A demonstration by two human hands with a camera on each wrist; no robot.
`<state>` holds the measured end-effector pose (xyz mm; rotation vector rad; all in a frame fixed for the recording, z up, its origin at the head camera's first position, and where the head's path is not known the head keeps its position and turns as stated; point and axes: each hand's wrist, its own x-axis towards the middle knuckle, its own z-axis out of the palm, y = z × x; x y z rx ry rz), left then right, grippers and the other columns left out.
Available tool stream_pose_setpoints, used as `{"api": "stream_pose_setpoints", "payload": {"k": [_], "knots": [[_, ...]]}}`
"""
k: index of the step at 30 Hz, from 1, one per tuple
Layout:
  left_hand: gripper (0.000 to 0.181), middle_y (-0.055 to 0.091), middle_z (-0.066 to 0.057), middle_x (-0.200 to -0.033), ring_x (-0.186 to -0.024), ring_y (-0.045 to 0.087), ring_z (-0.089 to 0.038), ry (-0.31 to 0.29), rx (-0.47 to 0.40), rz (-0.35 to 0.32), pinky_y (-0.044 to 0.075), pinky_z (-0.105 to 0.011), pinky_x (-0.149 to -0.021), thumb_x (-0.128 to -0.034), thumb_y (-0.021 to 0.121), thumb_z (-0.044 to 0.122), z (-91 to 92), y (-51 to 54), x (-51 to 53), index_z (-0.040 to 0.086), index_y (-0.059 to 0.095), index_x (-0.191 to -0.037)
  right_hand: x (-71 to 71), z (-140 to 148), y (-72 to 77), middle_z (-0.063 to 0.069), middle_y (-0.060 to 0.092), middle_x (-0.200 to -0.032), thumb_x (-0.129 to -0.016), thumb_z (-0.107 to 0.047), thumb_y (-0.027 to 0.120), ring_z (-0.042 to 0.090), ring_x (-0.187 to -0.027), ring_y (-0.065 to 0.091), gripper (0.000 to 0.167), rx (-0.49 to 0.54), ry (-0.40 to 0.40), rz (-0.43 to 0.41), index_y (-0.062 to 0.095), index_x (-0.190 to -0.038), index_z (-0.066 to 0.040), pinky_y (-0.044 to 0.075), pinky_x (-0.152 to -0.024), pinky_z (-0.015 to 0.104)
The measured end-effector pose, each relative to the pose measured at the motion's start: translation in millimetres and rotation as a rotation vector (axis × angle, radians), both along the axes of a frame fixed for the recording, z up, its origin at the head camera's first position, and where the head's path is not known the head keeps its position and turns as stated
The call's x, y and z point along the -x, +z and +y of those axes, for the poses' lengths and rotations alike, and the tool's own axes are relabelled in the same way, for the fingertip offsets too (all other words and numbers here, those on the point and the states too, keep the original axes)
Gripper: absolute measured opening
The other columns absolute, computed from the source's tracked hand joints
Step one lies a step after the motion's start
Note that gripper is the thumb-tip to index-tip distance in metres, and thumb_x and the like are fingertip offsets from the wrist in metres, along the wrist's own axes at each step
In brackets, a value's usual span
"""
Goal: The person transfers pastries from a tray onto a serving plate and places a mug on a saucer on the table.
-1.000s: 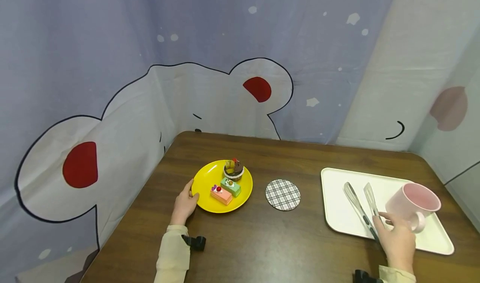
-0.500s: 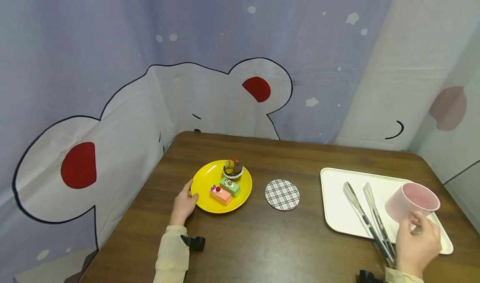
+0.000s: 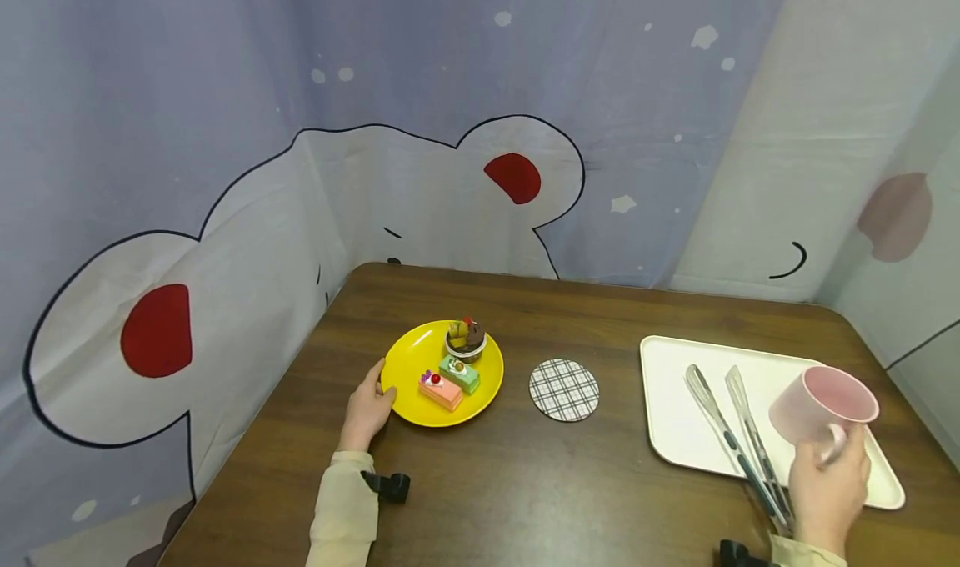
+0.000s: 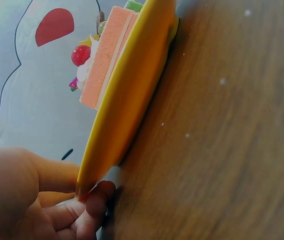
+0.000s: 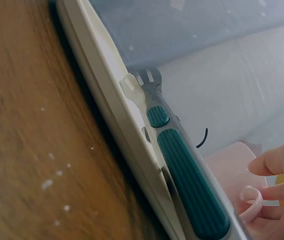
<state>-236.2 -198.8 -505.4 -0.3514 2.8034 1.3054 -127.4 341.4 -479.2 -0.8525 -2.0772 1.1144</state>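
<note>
In the head view, my left hand pinches the left rim of a yellow plate. The left wrist view shows the thumb above the rim and fingers below it. A cupcake, a green cake slice and a pink cake slice sit on the plate. At the right, my right hand holds the handle of a pink mug, its fingers at the handle loop. The mug stands upright on a white tray. Metal tongs with green grips lie across the tray beside that hand.
Between plate and tray lies a round checked coaster on the brown wooden table. The tongs' joined end juts over the tray's front edge. A patterned curtain hangs behind the table.
My right hand has left the tongs and moved right to the mug's handle, closing its fingers there. The tongs' end now lies past the tray's edge. My left hand stays at the plate.
</note>
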Motion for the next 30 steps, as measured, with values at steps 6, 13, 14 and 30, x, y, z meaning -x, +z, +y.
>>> {"api": "stream_pose_setpoints", "payload": {"k": [6, 13, 14, 30], "knots": [[0.06, 0.047, -0.008, -0.081, -0.068, 0.044, -0.018, -0.004, 0.002, -0.009, 0.035, -0.027, -0.063, -0.0964, 0.05, 0.014, -0.7, 1.6, -0.9, 0.005, 0.029, -0.152, -2.1, 0.2, -4.4, 0.035, 0.045, -0.137, -0.09, -0.012, 0.042, 0.05, -0.125, 0.041, 0.059, 0.015, -0.046, 0.006, 0.034, -0.147, 0.003, 0.027, -0.109, 0.053], [0.06, 0.047, -0.009, -0.082, -0.068, 0.044, -0.019, 0.003, 0.006, -0.006, 0.035, -0.027, -0.063, -0.0968, 0.05, 0.014, -1.2, 3.9, -0.5, 0.005, 0.029, -0.151, -3.4, 4.1, -6.7, 0.004, 0.061, -0.1, -0.094, -0.021, 0.042, 0.031, -0.099, 0.055, 0.045, 0.055, -0.05, -0.034, 0.049, -0.131, 0.004, 0.038, -0.084, 0.027], [0.06, 0.047, -0.009, -0.081, -0.068, 0.044, -0.019, 0.003, 0.006, -0.004, 0.035, -0.027, -0.063, -0.0968, 0.05, 0.014, -1.3, 3.8, -0.3, 0.004, 0.029, -0.151, -3.1, 5.0, -6.9, -0.008, 0.058, -0.091, -0.094, -0.022, 0.043, 0.018, -0.09, 0.058, 0.038, 0.082, -0.048, -0.027, 0.054, -0.124, -0.002, 0.038, -0.079, 0.018], [0.06, 0.046, -0.008, -0.082, -0.069, 0.043, -0.019, -0.001, 0.004, -0.015, 0.035, -0.027, -0.064, -0.0975, 0.05, 0.016, 0.0, 1.0, 0.8, 0.005, 0.028, -0.152, 1.7, 5.9, -7.8, -0.013, 0.068, -0.058, -0.09, 0.004, 0.054, -0.004, -0.057, 0.065, 0.028, 0.751, 0.014, 0.513, 0.066, -0.077, -0.018, 0.048, -0.056, 0.008]]}}
